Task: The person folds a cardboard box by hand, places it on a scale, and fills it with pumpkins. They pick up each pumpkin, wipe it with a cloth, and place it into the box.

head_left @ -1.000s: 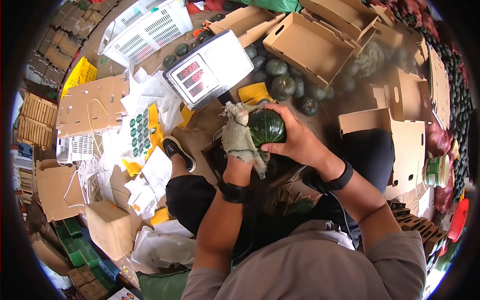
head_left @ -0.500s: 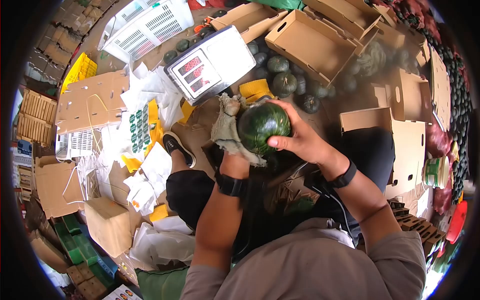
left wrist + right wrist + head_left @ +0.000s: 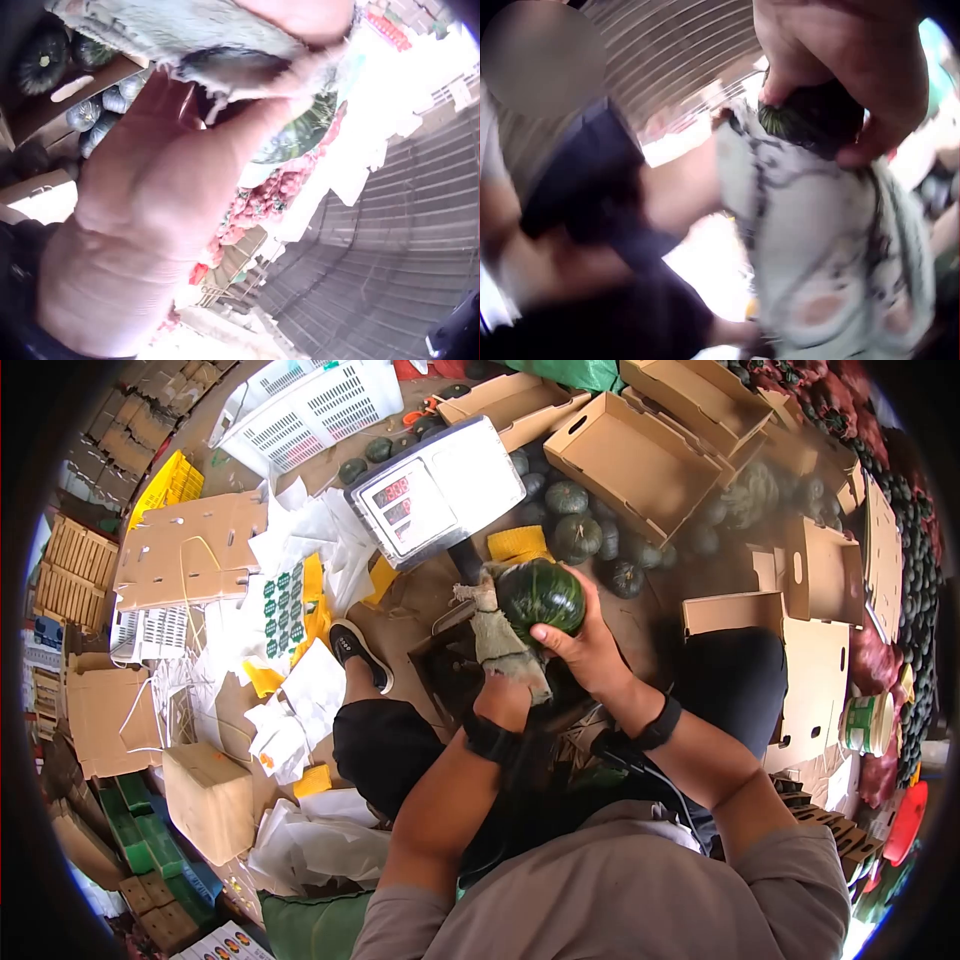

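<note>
Curling round the right side of a dark green pumpkin (image 3: 541, 598), the right hand (image 3: 594, 645) grasped it, with the thumb laid across the near face. The left hand (image 3: 169, 165) was at the pumpkin's other side, largely covered by a ragged grey-green cloth (image 3: 498, 635), which lay against the rind. The cloth hid most of its fingers, so whether they were curled or straight could not be told. The pumpkin was held up between the two hands, in front of the person's body, above a dark, open container (image 3: 447, 672) that stood between the legs. Each wrist wore a black band.

Just beyond the hands lay a folded yellow cloth (image 3: 518, 544), and past it a digital scale (image 3: 436, 490) stood tilted in the view, red digits lit on its panel. To the left of the legs, a black shoe (image 3: 362, 655) rested on the floor near loose white paper (image 3: 315, 695) and a sheet with green print (image 3: 284, 615).

Farther out, more dark green pumpkins (image 3: 577, 537) were grouped on the floor, right of the scale and beside an open cardboard tray (image 3: 640, 465). A white slatted crate (image 3: 312, 418) stood beyond the scale on the left. Over on the right were a white bucket (image 3: 866, 725) and red net sacks (image 3: 875, 655), with dark round produce (image 3: 915, 560) heaped behind them.
</note>
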The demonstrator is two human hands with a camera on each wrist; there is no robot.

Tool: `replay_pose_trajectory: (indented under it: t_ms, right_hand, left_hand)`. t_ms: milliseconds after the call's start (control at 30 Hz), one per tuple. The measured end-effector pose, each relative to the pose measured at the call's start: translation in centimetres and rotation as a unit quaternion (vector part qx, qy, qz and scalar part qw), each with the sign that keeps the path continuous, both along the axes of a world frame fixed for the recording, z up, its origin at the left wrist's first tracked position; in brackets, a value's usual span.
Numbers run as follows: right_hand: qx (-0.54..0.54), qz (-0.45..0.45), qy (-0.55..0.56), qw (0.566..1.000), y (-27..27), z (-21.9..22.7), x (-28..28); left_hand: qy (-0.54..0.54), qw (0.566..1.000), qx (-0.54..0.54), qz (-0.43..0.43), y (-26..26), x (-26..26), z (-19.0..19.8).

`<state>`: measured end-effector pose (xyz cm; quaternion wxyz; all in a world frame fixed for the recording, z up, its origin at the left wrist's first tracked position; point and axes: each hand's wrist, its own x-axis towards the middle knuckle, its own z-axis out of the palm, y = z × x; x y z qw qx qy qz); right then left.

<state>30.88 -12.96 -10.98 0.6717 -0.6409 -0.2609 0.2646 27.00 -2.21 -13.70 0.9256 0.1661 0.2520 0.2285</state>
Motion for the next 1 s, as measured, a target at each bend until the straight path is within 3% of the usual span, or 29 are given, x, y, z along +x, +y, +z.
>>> replay_pose_trajectory:
  t_ms: [33, 67, 133, 167, 267, 300, 400, 433, 500, 567, 633, 700, 767, 833, 933, 1000]
  right_hand:
    - [-0.007, -0.026, -0.142, 0.989, 0.2, -0.8, 0.0]
    - [-0.01, 0.016, -0.086, 0.996, -0.5, -1.1, 0.4]
    - [-0.018, 0.099, 0.033, 0.994, -1.7, 1.7, 0.5]
    - [0.002, 0.138, 0.03, 0.99, -1.8, 2.1, 0.7]
    - [0.022, 0.236, 0.016, 0.971, -1.0, 1.2, 0.6]
    - [0.021, 0.246, 0.082, 0.966, -1.0, 0.1, 0.8]
    - [0.001, 0.205, 0.274, 0.94, -0.1, -3.7, -1.0]
    - [-0.09, 0.232, 0.161, 0.955, 0.1, -4.5, -1.5]
    - [-0.173, 0.264, -0.054, 0.947, 0.5, -7.8, -4.1]
    - [-0.262, 0.264, -0.259, 0.891, 0.9, -9.4, -7.2]
    - [-0.335, 0.247, -0.428, 0.802, 1.4, -12.1, -9.8]
    - [-0.318, 0.232, -0.475, 0.787, 1.1, -16.6, -11.4]
    - [-0.324, 0.199, -0.491, 0.784, 1.9, -17.4, -11.8]
    - [-0.35, 0.15, -0.478, 0.792, 5.2, -15.4, -11.2]
    - [-0.381, 0.094, -0.492, 0.777, 10.2, -17.0, -10.1]
    - [-0.394, 0.133, -0.514, 0.75, 11.5, -17.9, -9.4]
  left_hand:
    - [-0.008, 0.999, 0.038, -0.014, 0.0, -0.5, 0.0]
    - [-0.016, 0.996, 0.077, -0.028, 0.6, -0.9, 0.0]
    - [-0.094, 0.992, -0.039, -0.073, 2.5, -2.3, 2.2]
    - [-0.119, 0.981, 0.121, -0.092, 3.8, -2.6, -1.6]
    - [0.163, 0.971, 0.176, 0.02, 3.3, -2.2, 1.6]
    - [0.192, 0.971, 0.139, 0.045, 4.4, -2.1, 0.5]
    - [-0.123, 0.981, 0.111, 0.104, 7.4, -6.3, -0.3]
    - [-0.154, 0.975, 0.103, 0.126, 8.9, -7.9, 0.0]
    - [-0.114, 0.969, 0.106, 0.191, 12.7, -10.7, 0.9]
    - [-0.073, 0.961, 0.107, 0.245, 15.7, -13.5, 1.2]
    - [-0.043, 0.955, 0.104, 0.275, 17.4, -16.4, 1.0]
    - [-0.011, 0.95, 0.102, 0.294, 18.0, -19.0, 0.5]
    - [0.017, 0.947, 0.093, 0.308, 17.9, -21.5, -0.5]
    - [0.04, 0.945, 0.079, 0.316, 17.8, -23.4, -1.4]
    - [0.06, 0.945, 0.062, 0.316, 17.1, -24.9, -2.5]
    - [0.065, 0.948, 0.053, 0.307, 16.6, -25.1, -3.0]
